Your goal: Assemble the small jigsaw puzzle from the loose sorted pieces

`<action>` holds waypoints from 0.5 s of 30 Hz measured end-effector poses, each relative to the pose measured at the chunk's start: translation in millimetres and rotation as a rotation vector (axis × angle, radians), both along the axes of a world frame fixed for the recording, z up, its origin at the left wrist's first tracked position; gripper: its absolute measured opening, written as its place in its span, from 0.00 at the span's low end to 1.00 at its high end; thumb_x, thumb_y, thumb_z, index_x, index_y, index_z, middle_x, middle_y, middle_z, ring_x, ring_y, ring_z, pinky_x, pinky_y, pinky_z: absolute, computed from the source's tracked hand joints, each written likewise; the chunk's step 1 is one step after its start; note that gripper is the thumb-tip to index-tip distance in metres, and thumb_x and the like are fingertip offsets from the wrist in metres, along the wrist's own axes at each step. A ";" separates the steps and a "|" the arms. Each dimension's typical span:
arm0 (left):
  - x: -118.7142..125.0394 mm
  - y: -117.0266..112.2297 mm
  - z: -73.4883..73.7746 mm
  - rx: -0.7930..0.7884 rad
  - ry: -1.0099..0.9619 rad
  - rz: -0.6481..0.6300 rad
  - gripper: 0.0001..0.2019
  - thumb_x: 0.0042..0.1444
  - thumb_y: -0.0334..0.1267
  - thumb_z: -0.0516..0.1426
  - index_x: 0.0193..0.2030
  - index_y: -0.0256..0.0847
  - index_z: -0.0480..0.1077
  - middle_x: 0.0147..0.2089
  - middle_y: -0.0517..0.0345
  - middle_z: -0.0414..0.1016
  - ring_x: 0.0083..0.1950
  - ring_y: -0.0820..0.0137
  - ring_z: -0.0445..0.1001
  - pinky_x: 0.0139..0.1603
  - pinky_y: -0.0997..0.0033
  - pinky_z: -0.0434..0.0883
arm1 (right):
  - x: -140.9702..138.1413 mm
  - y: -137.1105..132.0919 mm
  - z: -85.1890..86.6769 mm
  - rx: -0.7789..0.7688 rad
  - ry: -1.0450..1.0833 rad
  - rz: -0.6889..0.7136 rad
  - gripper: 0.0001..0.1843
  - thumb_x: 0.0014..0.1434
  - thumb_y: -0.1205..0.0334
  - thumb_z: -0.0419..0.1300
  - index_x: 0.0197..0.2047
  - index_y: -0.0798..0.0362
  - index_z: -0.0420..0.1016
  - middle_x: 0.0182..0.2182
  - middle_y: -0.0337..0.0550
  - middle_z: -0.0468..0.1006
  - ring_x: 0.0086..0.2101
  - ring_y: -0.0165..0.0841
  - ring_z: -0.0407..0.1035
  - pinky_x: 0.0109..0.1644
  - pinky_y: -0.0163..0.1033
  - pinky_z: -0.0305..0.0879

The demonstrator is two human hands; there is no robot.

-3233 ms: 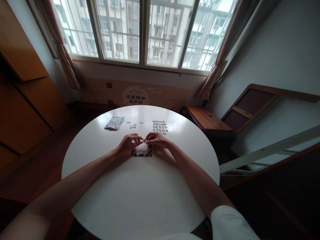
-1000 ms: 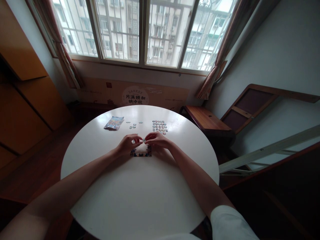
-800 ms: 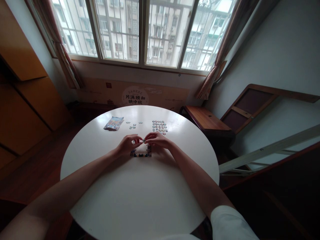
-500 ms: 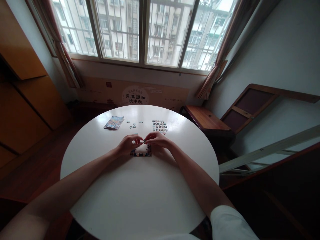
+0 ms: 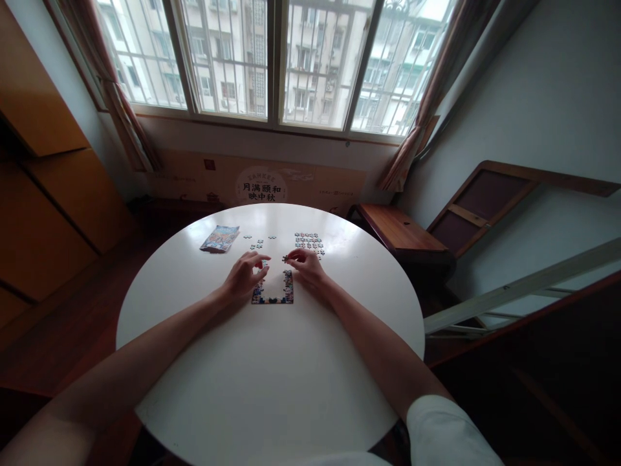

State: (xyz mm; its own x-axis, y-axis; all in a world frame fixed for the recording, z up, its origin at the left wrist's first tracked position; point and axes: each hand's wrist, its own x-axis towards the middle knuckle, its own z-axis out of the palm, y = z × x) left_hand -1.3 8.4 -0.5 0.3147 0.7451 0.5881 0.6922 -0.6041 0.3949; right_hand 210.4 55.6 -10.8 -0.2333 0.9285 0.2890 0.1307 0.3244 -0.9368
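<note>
On the round white table (image 5: 272,375) lies a partly built jigsaw frame (image 5: 273,294), its left, bottom and right edges joined. My left hand (image 5: 244,277) rests at the frame's far left corner, fingers curled with the tips pinched near a small piece. At the frame's far right corner my right hand (image 5: 303,268) pinches a small dark puzzle piece (image 5: 286,259). The two hands are a short gap apart.
Loose puzzle pieces (image 5: 309,242) lie in a patch beyond my right hand, and a few more pieces (image 5: 257,243) beyond my left. A colourful picture card (image 5: 220,238) lies at the far left of the table. A wooden bench (image 5: 398,234) stands to the right.
My hands met over the frame's far edge, pinching a piece together. Now they have drawn apart and moved slightly away from me, the right one keeping the piece. The view dipped a little.
</note>
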 end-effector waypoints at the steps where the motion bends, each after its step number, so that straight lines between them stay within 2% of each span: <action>1: -0.4 0.3 -0.4 -0.008 0.015 0.043 0.11 0.58 0.38 0.54 0.45 0.40 0.72 0.30 0.58 0.71 0.38 0.66 0.70 0.42 0.67 0.66 | 1.4 1.9 -2.0 0.022 -0.020 -0.029 0.12 0.44 0.58 0.67 0.31 0.56 0.74 0.29 0.43 0.77 0.29 0.30 0.70 0.33 0.36 0.67; 5: -1.7 0.1 -2.5 -0.160 0.060 0.235 0.14 0.57 0.43 0.55 0.47 0.42 0.71 0.23 0.63 0.67 0.26 0.69 0.68 0.28 0.72 0.60 | 6.5 5.4 -6.7 0.036 -0.019 -0.024 0.10 0.46 0.58 0.64 0.30 0.56 0.74 0.28 0.44 0.77 0.29 0.31 0.71 0.34 0.37 0.68; 7: -2.3 -0.2 -3.1 -0.224 0.066 0.283 0.14 0.56 0.44 0.55 0.47 0.43 0.70 0.21 0.65 0.67 0.23 0.71 0.67 0.25 0.73 0.56 | 7.0 5.4 -7.4 0.021 -0.024 0.004 0.10 0.46 0.59 0.64 0.30 0.57 0.74 0.27 0.45 0.77 0.30 0.32 0.71 0.35 0.38 0.68; 15: -3.6 -1.4 -2.2 -0.223 0.160 0.262 0.16 0.54 0.45 0.55 0.49 0.45 0.71 0.20 0.64 0.70 0.22 0.70 0.69 0.24 0.74 0.55 | 4.7 4.9 -6.1 0.020 -0.074 0.007 0.13 0.45 0.55 0.65 0.29 0.57 0.74 0.26 0.43 0.77 0.29 0.32 0.70 0.35 0.40 0.70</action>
